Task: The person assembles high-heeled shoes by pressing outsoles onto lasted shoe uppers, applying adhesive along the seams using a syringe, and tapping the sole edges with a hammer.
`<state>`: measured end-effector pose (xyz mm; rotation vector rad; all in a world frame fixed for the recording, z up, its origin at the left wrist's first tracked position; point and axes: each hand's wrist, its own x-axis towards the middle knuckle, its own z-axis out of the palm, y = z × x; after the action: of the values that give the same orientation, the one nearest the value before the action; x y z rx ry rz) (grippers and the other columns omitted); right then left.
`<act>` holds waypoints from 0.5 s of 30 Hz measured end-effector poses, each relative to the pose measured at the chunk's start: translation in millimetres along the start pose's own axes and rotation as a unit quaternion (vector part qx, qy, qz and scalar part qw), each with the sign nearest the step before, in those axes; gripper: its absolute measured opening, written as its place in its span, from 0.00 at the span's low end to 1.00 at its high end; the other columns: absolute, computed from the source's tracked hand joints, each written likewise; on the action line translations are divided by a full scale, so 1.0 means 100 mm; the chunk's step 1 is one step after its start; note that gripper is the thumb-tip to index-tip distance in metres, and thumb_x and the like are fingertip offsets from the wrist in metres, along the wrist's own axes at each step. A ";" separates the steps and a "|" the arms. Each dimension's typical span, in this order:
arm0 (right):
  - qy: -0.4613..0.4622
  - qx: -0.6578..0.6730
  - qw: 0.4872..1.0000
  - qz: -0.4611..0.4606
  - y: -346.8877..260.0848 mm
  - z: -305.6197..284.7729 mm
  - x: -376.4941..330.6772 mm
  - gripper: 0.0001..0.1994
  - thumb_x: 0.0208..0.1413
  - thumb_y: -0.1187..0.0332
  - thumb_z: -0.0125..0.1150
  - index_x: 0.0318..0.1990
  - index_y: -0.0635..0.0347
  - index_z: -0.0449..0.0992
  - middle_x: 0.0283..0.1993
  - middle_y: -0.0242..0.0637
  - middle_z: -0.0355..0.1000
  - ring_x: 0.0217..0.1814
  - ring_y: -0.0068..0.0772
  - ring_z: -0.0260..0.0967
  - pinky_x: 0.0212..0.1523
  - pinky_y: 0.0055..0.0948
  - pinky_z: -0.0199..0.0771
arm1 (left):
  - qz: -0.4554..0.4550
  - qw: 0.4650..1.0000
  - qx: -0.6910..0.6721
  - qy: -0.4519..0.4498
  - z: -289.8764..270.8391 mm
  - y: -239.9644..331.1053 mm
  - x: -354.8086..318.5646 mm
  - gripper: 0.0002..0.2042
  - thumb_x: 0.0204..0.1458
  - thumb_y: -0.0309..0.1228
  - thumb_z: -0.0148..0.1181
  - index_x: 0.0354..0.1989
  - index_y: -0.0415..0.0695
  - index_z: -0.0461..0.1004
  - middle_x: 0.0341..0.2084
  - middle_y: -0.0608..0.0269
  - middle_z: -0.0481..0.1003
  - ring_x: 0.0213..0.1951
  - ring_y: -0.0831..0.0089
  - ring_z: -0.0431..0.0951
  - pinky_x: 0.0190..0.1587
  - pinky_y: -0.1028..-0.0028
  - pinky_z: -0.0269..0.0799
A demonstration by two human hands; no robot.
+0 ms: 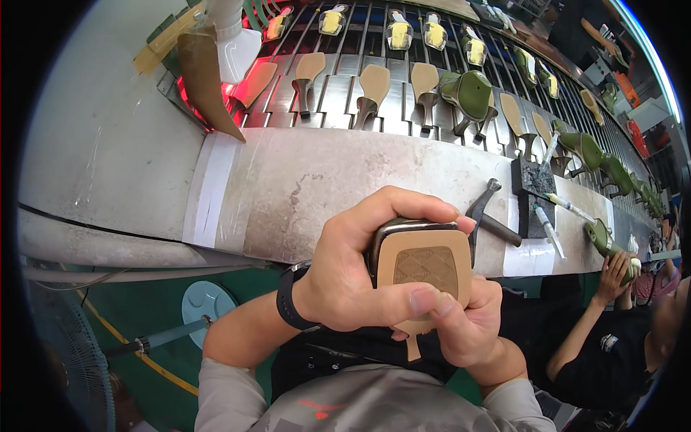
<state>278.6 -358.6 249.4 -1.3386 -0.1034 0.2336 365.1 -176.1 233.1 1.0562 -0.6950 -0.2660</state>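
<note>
In front of my chest, both hands hold a tan shoe sole [430,265] with its underside up. A brown panel with a pressed pattern covers its middle, and a narrow tail points toward me. Along its far and left edges shows a dark, shiny rim. My left hand [344,259], with a dark wristband, curls around the left and far sides, its thumb on the sole. My right hand [471,327] grips the near right side, thumb close to the left one. Just beyond lies a hammer [489,214] on the pale bench [317,189].
A dark foam block [527,189] carries syringe-like tools. Behind the bench, a metal slat conveyor [335,88] bears tan heeled soles [375,85] and green shoes [471,95]. Red light glows at left. A co-worker's hands [613,277] hold a green shoe at right; a blue stool [205,309] stands at lower left.
</note>
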 end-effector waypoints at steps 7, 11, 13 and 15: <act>-0.005 0.000 1.000 -0.004 0.00 -0.02 0.00 0.16 0.72 0.66 0.57 0.43 0.73 0.84 0.31 0.43 0.84 0.31 0.28 0.83 0.31 0.26 0.83 | -0.006 1.000 0.001 -0.011 -0.01 0.01 0.00 0.33 0.55 0.41 0.73 0.61 0.33 0.67 0.58 0.32 0.75 0.58 0.55 0.81 0.60 0.58 0.78; 0.002 0.007 1.000 0.007 0.00 0.00 -0.02 0.15 0.71 0.67 0.58 0.43 0.73 0.84 0.31 0.42 0.84 0.31 0.27 0.83 0.30 0.25 0.82 | -0.011 1.000 0.020 -0.020 -0.02 0.03 -0.01 0.34 0.54 0.41 0.73 0.62 0.33 0.66 0.59 0.32 0.75 0.58 0.55 0.80 0.60 0.58 0.78; 0.005 0.011 1.000 0.013 0.02 0.00 -0.03 0.15 0.71 0.67 0.58 0.42 0.73 0.84 0.31 0.42 0.84 0.31 0.26 0.82 0.30 0.25 0.82 | -0.021 1.000 0.000 -0.010 0.01 0.05 -0.04 0.30 0.62 0.45 0.64 0.62 0.32 0.67 0.59 0.31 0.75 0.59 0.54 0.80 0.60 0.58 0.78; 0.002 -0.006 1.000 0.025 0.01 -0.01 -0.05 0.14 0.71 0.68 0.58 0.41 0.72 0.85 0.31 0.42 0.85 0.30 0.25 0.82 0.30 0.24 0.82 | -0.050 0.998 -0.023 0.005 0.05 0.17 -0.03 0.27 0.66 0.45 0.57 0.61 0.31 0.68 0.59 0.30 0.75 0.59 0.54 0.80 0.60 0.58 0.77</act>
<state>273.6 -361.0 248.5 -1.3549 -0.0689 0.2733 358.0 -169.9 247.7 1.0493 -0.6245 -0.3614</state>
